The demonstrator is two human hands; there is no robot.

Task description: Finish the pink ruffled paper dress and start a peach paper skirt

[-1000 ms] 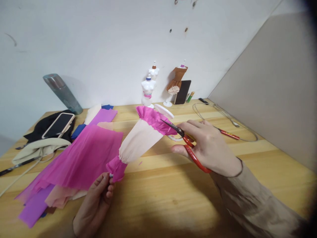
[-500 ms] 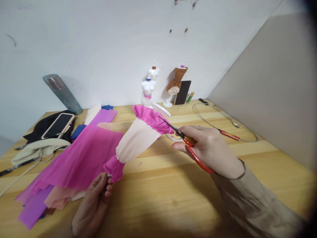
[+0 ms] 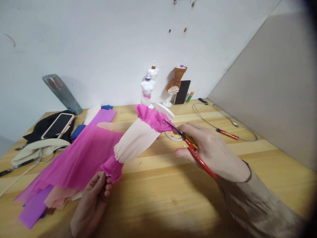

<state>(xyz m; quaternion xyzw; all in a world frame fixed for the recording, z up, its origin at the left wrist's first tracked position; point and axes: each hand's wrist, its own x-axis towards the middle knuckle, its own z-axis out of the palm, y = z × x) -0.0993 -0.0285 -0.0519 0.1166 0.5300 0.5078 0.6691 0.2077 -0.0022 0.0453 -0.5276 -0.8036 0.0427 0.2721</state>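
My left hand pinches the lower end of a small doll dress, where a bit of something pale shows at the fingertips. The dress has a cream middle and bright pink crepe-like ruffles at both ends, and it tilts up to the right above the table. In my right hand are red-handled scissors. Their dark blades lie at the right edge of the upper pink ruffle; whether they grip the material is unclear. A white disc shows just behind that ruffle.
Pink sheets and other coloured sheets lie left, near a phone and a bottle. White mini mannequins and one in a brown dress stand by the wall. A cable and a red tool lie right.
The scissors and my right hand have shifted slightly right and down, with the blades now closer to the ruffle's right edge. The dress has turned a little in my left hand.
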